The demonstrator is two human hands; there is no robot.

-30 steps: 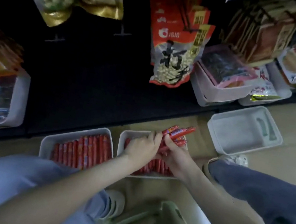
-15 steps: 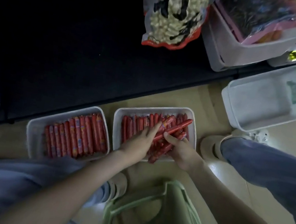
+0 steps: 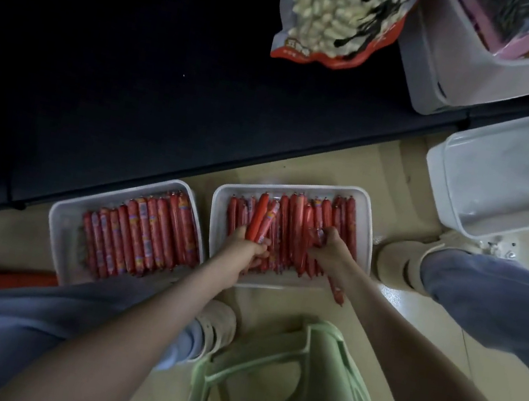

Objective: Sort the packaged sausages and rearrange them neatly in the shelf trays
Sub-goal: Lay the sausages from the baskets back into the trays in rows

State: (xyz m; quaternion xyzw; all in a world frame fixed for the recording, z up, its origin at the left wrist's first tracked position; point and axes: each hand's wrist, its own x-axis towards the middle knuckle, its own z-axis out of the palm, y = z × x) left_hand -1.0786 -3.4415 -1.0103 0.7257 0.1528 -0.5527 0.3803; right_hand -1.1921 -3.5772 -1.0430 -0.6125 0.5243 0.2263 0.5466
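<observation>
Two white trays sit on the floor in front of a dark shelf. The left tray (image 3: 59, 230) holds a neat row of red packaged sausages (image 3: 143, 236). The right tray (image 3: 368, 223) holds a looser pile of the same sausages (image 3: 297, 223). My left hand (image 3: 243, 249) is over the right tray's left side, shut on a couple of sausages (image 3: 262, 217) that stick up from it. My right hand (image 3: 330, 254) presses down on sausages at the tray's right side, fingers curled around some of them.
An empty white bin (image 3: 502, 179) stands on the floor at the right. A green plastic stool (image 3: 289, 384) is between my legs. My shoes (image 3: 399, 260) flank the trays. A peanut bag (image 3: 336, 21) and white bins of snacks (image 3: 485, 69) rest on the dark shelf (image 3: 137, 76).
My hands have parted: the bundle once held between both is down in the right tray, the left hand keeps a couple of sausages, the right hand moved to the tray's right side.
</observation>
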